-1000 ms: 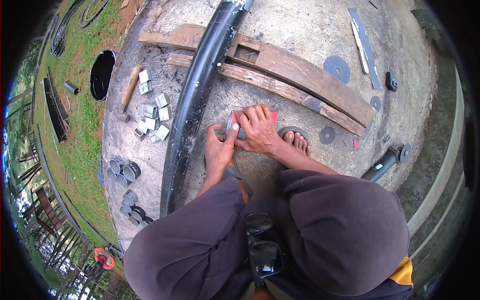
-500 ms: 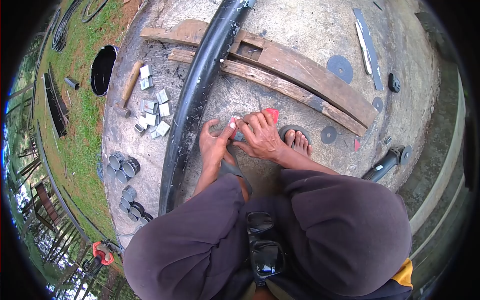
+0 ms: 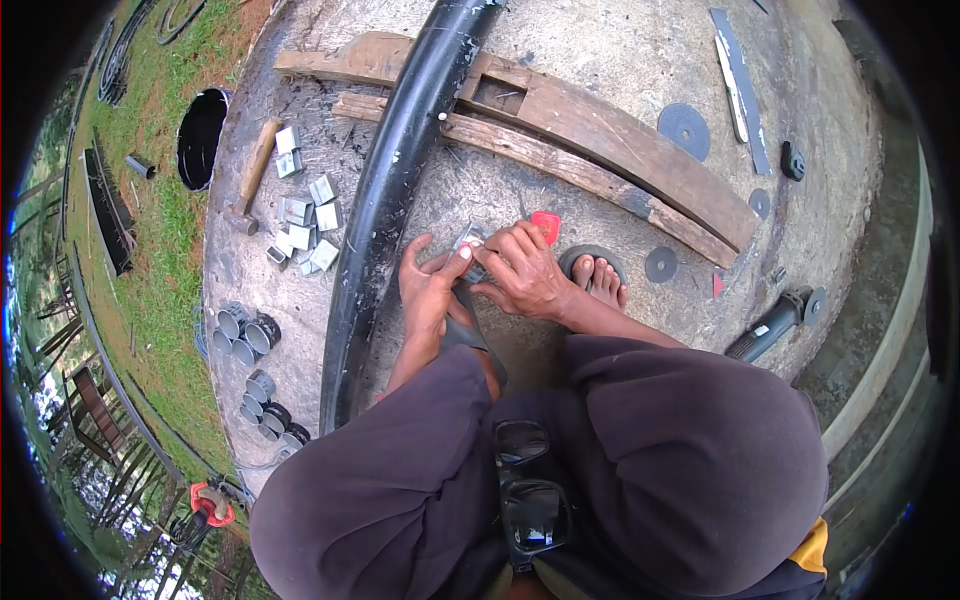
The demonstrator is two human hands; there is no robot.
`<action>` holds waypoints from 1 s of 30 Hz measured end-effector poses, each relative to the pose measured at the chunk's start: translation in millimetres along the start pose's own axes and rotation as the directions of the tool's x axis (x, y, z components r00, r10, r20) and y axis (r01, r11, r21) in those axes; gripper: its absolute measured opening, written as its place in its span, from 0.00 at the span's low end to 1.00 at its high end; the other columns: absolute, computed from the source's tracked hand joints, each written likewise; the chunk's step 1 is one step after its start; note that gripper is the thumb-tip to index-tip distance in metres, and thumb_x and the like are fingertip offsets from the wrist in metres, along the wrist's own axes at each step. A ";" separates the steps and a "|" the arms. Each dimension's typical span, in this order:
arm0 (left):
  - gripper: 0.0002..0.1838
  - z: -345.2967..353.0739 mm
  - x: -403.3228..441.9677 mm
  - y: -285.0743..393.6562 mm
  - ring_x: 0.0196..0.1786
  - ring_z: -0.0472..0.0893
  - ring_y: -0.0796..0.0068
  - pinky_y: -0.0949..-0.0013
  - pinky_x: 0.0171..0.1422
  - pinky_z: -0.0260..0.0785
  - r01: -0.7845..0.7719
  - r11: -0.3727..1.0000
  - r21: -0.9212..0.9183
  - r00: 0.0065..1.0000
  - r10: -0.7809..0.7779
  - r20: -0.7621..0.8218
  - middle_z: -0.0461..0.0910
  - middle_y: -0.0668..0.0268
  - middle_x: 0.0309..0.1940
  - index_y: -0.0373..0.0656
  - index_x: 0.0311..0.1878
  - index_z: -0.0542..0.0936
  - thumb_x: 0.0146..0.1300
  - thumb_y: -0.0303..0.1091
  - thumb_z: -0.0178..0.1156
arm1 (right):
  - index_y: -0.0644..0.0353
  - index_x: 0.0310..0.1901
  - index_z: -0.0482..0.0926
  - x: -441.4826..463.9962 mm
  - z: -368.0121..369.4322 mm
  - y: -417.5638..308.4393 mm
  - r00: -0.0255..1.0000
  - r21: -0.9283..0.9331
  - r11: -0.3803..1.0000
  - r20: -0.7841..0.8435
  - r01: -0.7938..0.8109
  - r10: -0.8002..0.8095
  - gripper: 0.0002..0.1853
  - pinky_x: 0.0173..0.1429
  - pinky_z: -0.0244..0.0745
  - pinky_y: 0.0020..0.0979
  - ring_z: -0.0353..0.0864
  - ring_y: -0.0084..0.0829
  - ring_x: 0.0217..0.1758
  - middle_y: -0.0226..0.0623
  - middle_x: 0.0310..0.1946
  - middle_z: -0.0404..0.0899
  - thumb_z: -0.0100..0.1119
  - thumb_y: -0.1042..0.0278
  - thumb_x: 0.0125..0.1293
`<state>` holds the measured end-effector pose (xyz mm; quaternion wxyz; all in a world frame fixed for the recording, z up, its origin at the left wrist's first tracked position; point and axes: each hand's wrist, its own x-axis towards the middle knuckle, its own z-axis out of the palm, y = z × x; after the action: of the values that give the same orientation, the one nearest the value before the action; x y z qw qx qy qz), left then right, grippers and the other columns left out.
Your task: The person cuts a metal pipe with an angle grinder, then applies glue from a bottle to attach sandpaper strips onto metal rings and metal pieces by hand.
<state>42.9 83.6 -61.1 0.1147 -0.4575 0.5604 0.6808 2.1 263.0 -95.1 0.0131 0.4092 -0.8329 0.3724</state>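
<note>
Close together above the concrete, my left hand (image 3: 428, 298) and my right hand (image 3: 526, 272) both pinch a small, shiny grey metal piece (image 3: 470, 237). The left thumb presses along its near side, and the right thumb and fingertips close on it from the right. Fingers hide much of the piece, so its full shape cannot be made out. A flat red piece (image 3: 546, 226) shows just beyond my right knuckles. Left of my left hand runs a long black pipe (image 3: 385, 200).
Two wooden beams (image 3: 600, 130) lie under the pipe. Short square metal pieces (image 3: 310, 212), a hammer (image 3: 258, 175) and cut pipe rings (image 3: 248, 335) are at left. Cutting discs (image 3: 683, 131), a tape measure (image 3: 792, 160) and an angle grinder (image 3: 770, 325) lie at right.
The red bit under my left fingers no longer shows there; the grey piece is more visible. The right hand has drawn slightly away from the red piece beyond it. The view has shifted slightly.
</note>
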 end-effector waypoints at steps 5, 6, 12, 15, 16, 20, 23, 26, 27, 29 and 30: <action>0.48 7.7 -7.1 4.7 0.54 0.85 0.66 0.65 0.60 0.77 -0.048 0.999 0.009 0.999 0.048 0.021 0.83 0.44 0.56 0.33 0.77 0.59 0.59 0.26 0.78 | 0.62 0.59 0.81 -7.7 -16.3 2.6 0.992 0.184 0.975 0.014 -0.126 0.126 0.26 0.61 0.73 0.46 0.78 0.45 0.55 0.42 0.50 0.77 0.74 0.66 0.59; 0.48 10.8 -7.3 3.3 0.53 0.85 0.67 0.65 0.59 0.78 -0.091 0.995 0.051 0.995 0.090 0.036 0.83 0.44 0.56 0.33 0.78 0.59 0.58 0.25 0.78 | 0.61 0.61 0.81 -12.4 -22.0 4.8 0.986 0.211 0.964 0.018 -0.163 0.163 0.26 0.60 0.73 0.46 0.78 0.45 0.55 0.42 0.50 0.77 0.73 0.68 0.59; 0.50 17.1 -13.6 2.1 0.59 0.85 0.62 0.63 0.62 0.79 -0.219 0.956 0.193 0.971 0.193 0.144 0.81 0.42 0.60 0.34 0.79 0.56 0.57 0.20 0.76 | 0.52 0.65 0.81 -25.6 -58.5 24.7 0.936 -0.176 0.966 0.263 -0.189 0.232 0.29 0.72 0.69 0.49 0.72 0.45 0.71 0.42 0.67 0.74 0.67 0.75 0.59; 0.51 18.5 -12.6 0.0 0.59 0.84 0.63 0.64 0.62 0.80 -0.248 0.939 0.239 0.963 0.212 0.168 0.81 0.43 0.61 0.36 0.80 0.55 0.57 0.19 0.75 | 0.52 0.63 0.82 -29.0 -60.5 30.0 0.905 -0.231 0.969 0.387 -0.091 0.178 0.28 0.78 0.64 0.50 0.65 0.44 0.79 0.43 0.74 0.70 0.67 0.73 0.58; 0.52 19.1 -11.6 -0.6 0.59 0.84 0.63 0.65 0.62 0.80 -0.259 0.930 0.261 0.961 0.220 0.170 0.80 0.43 0.61 0.36 0.81 0.55 0.57 0.18 0.75 | 0.51 0.62 0.82 -27.5 -60.0 32.0 0.892 -0.228 0.971 0.421 -0.068 0.161 0.27 0.79 0.62 0.50 0.63 0.44 0.81 0.43 0.75 0.68 0.68 0.72 0.58; 0.50 20.4 -7.5 -5.6 0.59 0.85 0.65 0.66 0.61 0.81 -0.356 0.891 0.281 0.929 0.305 0.209 0.81 0.46 0.60 0.36 0.80 0.58 0.57 0.18 0.75 | 0.51 0.58 0.83 -14.9 -62.8 45.3 0.834 -0.247 0.969 0.541 0.033 0.109 0.24 0.78 0.64 0.50 0.66 0.41 0.79 0.41 0.69 0.73 0.70 0.69 0.57; 0.46 22.7 -4.6 -3.5 0.57 0.86 0.65 0.66 0.60 0.81 -0.358 0.887 0.293 0.929 0.308 0.202 0.83 0.49 0.58 0.34 0.77 0.62 0.57 0.18 0.74 | 0.55 0.54 0.83 -20.7 -60.1 57.3 0.885 -0.110 0.990 0.447 -0.089 0.129 0.18 0.70 0.73 0.48 0.73 0.42 0.72 0.40 0.64 0.76 0.70 0.68 0.61; 0.42 20.4 1.4 -2.7 0.56 0.87 0.64 0.66 0.60 0.81 -0.340 0.911 0.232 0.930 0.289 0.227 0.84 0.50 0.56 0.32 0.75 0.66 0.57 0.19 0.75 | 0.62 0.51 0.84 -4.0 -90.9 43.4 0.872 0.195 0.895 0.379 -0.402 0.309 0.11 0.53 0.82 0.43 0.84 0.44 0.55 0.42 0.58 0.78 0.65 0.66 0.73; 0.41 19.6 -1.1 -2.7 0.56 0.87 0.64 0.66 0.60 0.81 -0.340 0.915 0.218 0.930 0.292 0.225 0.84 0.50 0.55 0.32 0.74 0.67 0.57 0.19 0.75 | 0.62 0.52 0.84 0.4 -99.0 37.5 0.921 0.322 0.878 0.283 -0.355 0.269 0.12 0.53 0.81 0.43 0.84 0.44 0.53 0.42 0.57 0.79 0.66 0.66 0.73; 0.41 22.1 -3.1 1.4 0.56 0.87 0.65 0.65 0.61 0.81 -0.409 0.868 0.283 0.906 0.349 0.238 0.85 0.51 0.55 0.32 0.72 0.69 0.55 0.21 0.76 | 0.62 0.53 0.84 11.1 -115.6 30.2 0.978 0.536 0.820 0.063 -0.202 0.200 0.13 0.52 0.80 0.42 0.83 0.43 0.49 0.43 0.54 0.80 0.66 0.64 0.73; 0.41 23.8 -5.1 6.4 0.56 0.87 0.65 0.65 0.61 0.81 -0.468 0.806 0.362 0.881 0.397 0.257 0.86 0.50 0.54 0.33 0.72 0.70 0.54 0.22 0.76 | 0.62 0.55 0.84 19.1 -129.2 22.4 0.973 0.636 0.741 0.078 -0.217 0.217 0.14 0.50 0.79 0.40 0.82 0.42 0.45 0.44 0.47 0.82 0.65 0.63 0.74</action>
<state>29.6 103.9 -54.2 0.0973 -0.2232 0.7692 0.5908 -62.6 340.4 -9.2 -0.1701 0.2892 -0.6977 0.6330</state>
